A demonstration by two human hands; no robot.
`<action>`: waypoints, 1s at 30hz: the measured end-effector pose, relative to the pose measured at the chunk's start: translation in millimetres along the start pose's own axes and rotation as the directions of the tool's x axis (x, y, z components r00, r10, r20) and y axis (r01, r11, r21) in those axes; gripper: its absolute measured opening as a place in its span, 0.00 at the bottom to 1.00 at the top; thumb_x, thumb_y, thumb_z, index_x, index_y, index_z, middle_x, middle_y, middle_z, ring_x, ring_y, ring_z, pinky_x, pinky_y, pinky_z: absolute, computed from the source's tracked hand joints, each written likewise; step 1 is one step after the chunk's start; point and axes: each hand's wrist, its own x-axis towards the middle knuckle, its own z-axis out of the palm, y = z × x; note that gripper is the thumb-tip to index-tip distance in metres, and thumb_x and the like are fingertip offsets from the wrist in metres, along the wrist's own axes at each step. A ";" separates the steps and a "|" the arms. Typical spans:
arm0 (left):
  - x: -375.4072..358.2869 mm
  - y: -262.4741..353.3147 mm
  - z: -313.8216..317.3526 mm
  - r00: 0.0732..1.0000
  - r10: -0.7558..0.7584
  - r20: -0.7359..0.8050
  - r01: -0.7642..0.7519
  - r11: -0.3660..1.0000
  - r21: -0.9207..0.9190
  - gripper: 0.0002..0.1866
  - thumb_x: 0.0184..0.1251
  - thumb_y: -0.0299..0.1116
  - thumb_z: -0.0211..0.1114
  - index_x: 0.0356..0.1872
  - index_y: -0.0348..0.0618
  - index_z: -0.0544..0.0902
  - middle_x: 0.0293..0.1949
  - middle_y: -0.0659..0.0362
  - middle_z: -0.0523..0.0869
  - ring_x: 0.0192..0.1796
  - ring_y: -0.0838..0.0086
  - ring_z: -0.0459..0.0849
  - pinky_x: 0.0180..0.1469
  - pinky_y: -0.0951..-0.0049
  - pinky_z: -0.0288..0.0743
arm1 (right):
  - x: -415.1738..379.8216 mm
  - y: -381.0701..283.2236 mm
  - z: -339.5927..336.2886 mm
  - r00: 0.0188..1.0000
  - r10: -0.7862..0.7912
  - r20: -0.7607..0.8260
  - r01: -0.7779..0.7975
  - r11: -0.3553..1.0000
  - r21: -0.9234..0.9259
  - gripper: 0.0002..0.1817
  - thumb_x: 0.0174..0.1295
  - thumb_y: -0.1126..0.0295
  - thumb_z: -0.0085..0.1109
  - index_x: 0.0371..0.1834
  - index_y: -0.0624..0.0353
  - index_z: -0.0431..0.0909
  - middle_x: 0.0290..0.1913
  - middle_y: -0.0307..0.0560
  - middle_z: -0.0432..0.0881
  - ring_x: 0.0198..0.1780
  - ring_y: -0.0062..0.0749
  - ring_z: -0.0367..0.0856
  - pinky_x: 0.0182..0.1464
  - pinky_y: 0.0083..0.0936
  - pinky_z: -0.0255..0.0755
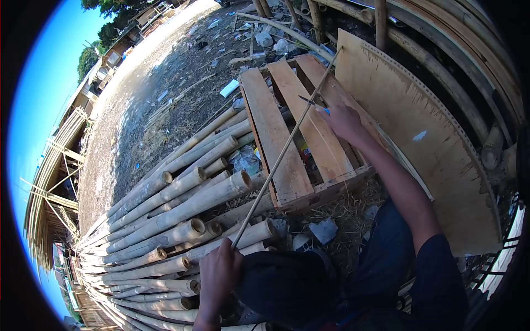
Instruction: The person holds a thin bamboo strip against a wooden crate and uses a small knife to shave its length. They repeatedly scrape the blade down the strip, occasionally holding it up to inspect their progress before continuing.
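Observation:
My left hand (pixel 218 271), low in the view, is closed around the near end of a long thin bamboo stick (pixel 274 170). The stick slants up and away to the right, over a wooden pallet (pixel 289 160). In my right hand (pixel 341 120) is a small knife (pixel 307 100) with a blue handle, gripped above the pallet slats. Its dark blade crosses the stick along the upper half; whether it touches cannot be made out. My right arm is stretched forward. The far end of the stick is near the corner of a plywood sheet (pixel 408 127).
Cut bamboo poles (pixel 182 209) lie stacked to the left, their ends towards the pallet. More poles (pixel 436 66) are at the upper right behind the plywood. Littered ground (pixel 165 83) stretches ahead, and a bamboo structure (pixel 55 187) stands far left.

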 end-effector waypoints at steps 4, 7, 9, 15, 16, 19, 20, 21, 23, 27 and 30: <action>2.1 -8.9 -3.1 0.999 -0.007 0.035 0.007 1.000 0.006 0.08 0.64 0.32 0.61 0.32 0.40 0.71 0.21 0.49 0.81 0.26 0.50 0.82 0.30 0.51 0.72 | -28.0 -46.3 -17.3 0.963 -0.229 0.140 0.225 0.973 0.042 0.32 0.71 0.43 0.48 0.27 0.63 0.84 0.27 0.59 0.85 0.31 0.54 0.86 0.35 0.48 0.78; -8.0 -21.5 -7.8 0.997 -0.035 0.067 0.030 0.998 0.063 0.09 0.64 0.32 0.61 0.32 0.40 0.71 0.22 0.49 0.81 0.27 0.50 0.82 0.31 0.51 0.72 | -3.6 -26.8 -9.0 0.990 -0.131 0.052 0.135 0.987 -0.082 0.31 0.71 0.44 0.48 0.30 0.63 0.86 0.29 0.62 0.85 0.34 0.56 0.86 0.38 0.47 0.78; -13.8 -24.5 -11.4 0.998 -0.024 0.058 0.019 0.996 0.088 0.09 0.63 0.32 0.62 0.32 0.40 0.71 0.22 0.49 0.81 0.28 0.50 0.82 0.32 0.51 0.73 | 36.7 32.4 -13.1 0.995 0.095 -0.040 -0.101 0.981 -0.165 0.31 0.71 0.44 0.46 0.34 0.63 0.86 0.33 0.62 0.86 0.38 0.57 0.86 0.43 0.48 0.77; -6.6 -21.1 -8.9 0.989 -0.144 0.042 0.148 0.985 -0.089 0.07 0.61 0.30 0.62 0.32 0.38 0.73 0.22 0.48 0.81 0.29 0.48 0.82 0.32 0.50 0.71 | 41.8 70.0 -37.7 0.929 0.332 -0.162 -0.350 0.931 -0.105 0.34 0.71 0.43 0.44 0.35 0.66 0.86 0.39 0.63 0.86 0.45 0.56 0.85 0.50 0.49 0.76; 0.0 -15.7 -6.1 0.985 -0.168 0.022 0.170 0.974 -0.150 0.08 0.61 0.32 0.61 0.31 0.37 0.75 0.22 0.46 0.80 0.29 0.47 0.81 0.33 0.50 0.70 | 38.4 64.0 -43.1 0.933 0.323 -0.158 -0.342 0.933 -0.109 0.34 0.71 0.43 0.44 0.35 0.66 0.86 0.39 0.63 0.86 0.45 0.56 0.85 0.50 0.49 0.76; 17.3 -14.4 -5.4 0.986 -0.164 0.039 0.168 0.955 -0.243 0.10 0.62 0.34 0.61 0.32 0.36 0.75 0.23 0.44 0.79 0.31 0.46 0.80 0.35 0.50 0.69 | 16.7 50.5 -56.4 0.928 0.351 -0.124 -0.363 0.927 -0.091 0.35 0.70 0.39 0.43 0.40 0.64 0.86 0.40 0.63 0.86 0.46 0.56 0.86 0.47 0.49 0.78; 21.9 -17.7 -7.9 0.968 -0.214 0.128 0.244 0.924 -0.296 0.11 0.62 0.36 0.61 0.33 0.36 0.77 0.23 0.43 0.78 0.32 0.46 0.80 0.36 0.51 0.69 | 8.9 36.3 -61.4 0.947 0.304 -0.100 -0.306 0.952 0.003 0.36 0.70 0.38 0.44 0.40 0.65 0.85 0.38 0.65 0.86 0.46 0.58 0.85 0.48 0.49 0.77; 21.6 -21.3 -8.6 0.969 -0.211 0.128 0.241 0.921 -0.306 0.11 0.62 0.36 0.61 0.33 0.36 0.77 0.23 0.43 0.78 0.32 0.46 0.80 0.36 0.51 0.69 | 0.2 21.6 -64.4 0.965 0.252 -0.077 -0.244 0.965 0.096 0.37 0.69 0.37 0.44 0.39 0.66 0.85 0.37 0.66 0.85 0.45 0.61 0.84 0.48 0.50 0.77; 19.3 -27.1 -11.4 0.971 -0.196 0.139 0.232 0.917 -0.324 0.11 0.61 0.36 0.62 0.34 0.36 0.77 0.23 0.44 0.78 0.32 0.45 0.79 0.36 0.51 0.69 | -20.8 -4.0 -64.2 0.985 0.160 -0.063 -0.150 0.979 0.137 0.36 0.70 0.39 0.45 0.38 0.68 0.83 0.33 0.68 0.83 0.42 0.63 0.83 0.46 0.51 0.76; 11.6 -27.6 -28.7 0.976 -0.135 0.170 0.173 0.957 -0.232 0.17 0.64 0.43 0.66 0.35 0.36 0.78 0.22 0.46 0.78 0.29 0.50 0.80 0.34 0.53 0.69 | -43.8 -29.5 -53.8 0.987 -0.014 -0.161 0.049 0.975 0.218 0.35 0.71 0.42 0.45 0.35 0.69 0.82 0.32 0.69 0.82 0.38 0.63 0.83 0.44 0.51 0.75; 7.0 -40.3 -16.2 0.987 -0.102 0.128 0.129 0.967 -0.222 0.20 0.70 0.47 0.61 0.35 0.37 0.78 0.22 0.47 0.78 0.28 0.52 0.79 0.34 0.56 0.69 | -35.1 -21.8 -51.6 0.990 0.004 -0.139 0.025 0.978 0.205 0.33 0.72 0.44 0.46 0.33 0.70 0.81 0.29 0.68 0.81 0.35 0.63 0.82 0.42 0.51 0.74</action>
